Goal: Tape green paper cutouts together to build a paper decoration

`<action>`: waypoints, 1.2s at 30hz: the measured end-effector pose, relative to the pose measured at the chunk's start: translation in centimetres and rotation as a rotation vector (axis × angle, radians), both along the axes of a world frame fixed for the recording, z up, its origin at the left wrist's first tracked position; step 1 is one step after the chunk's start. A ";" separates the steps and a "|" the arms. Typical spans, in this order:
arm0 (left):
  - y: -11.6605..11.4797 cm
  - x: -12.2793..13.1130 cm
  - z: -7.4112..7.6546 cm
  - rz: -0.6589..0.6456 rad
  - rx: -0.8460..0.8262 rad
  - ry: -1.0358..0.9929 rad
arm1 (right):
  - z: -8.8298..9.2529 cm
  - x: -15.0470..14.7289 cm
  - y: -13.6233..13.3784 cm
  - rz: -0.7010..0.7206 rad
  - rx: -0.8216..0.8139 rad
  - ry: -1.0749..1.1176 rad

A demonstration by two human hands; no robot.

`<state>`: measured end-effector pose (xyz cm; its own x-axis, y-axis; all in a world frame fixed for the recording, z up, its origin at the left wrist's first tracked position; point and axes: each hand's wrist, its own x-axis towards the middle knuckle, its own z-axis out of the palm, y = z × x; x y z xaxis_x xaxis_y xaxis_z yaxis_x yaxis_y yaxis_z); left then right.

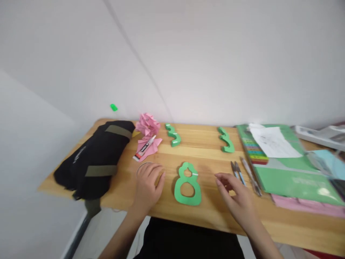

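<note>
I'm resting my left hand on the table, fingers lying close together and slightly curled, pinching nothing. My right hand is hovering low over the wood on the other side, fingers loosely spread and a little blurred, also gripping nothing. The green gourd is lying flat between my two hands, near the table's front edge, touching neither.

Just past my right fingertips the snips are lying beside a pen, and beyond those green sheets are stacking up with a white paper on top. Two green wavy pieces are sitting further back, one left of centre and one to the right, well apart. A glue tube is lying on pink paper beyond my left hand, and a black bag is filling the table's left end.
</note>
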<state>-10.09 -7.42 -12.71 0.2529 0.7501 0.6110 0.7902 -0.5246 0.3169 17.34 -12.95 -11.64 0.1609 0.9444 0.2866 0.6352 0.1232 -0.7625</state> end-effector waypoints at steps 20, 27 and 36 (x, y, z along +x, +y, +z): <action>-4.2 -0.1 0.3 0.000 -0.488 -0.311 | -0.9 -0.5 -2.2 -0.245 -0.025 0.000; -5.2 4.6 3.5 -0.473 -0.774 -1.003 | -3.4 4.0 -2.6 -0.535 -0.255 -0.573; -5.5 6.3 5.4 -0.578 -0.787 -0.923 | -3.5 3.5 -2.9 -0.501 -0.391 -0.661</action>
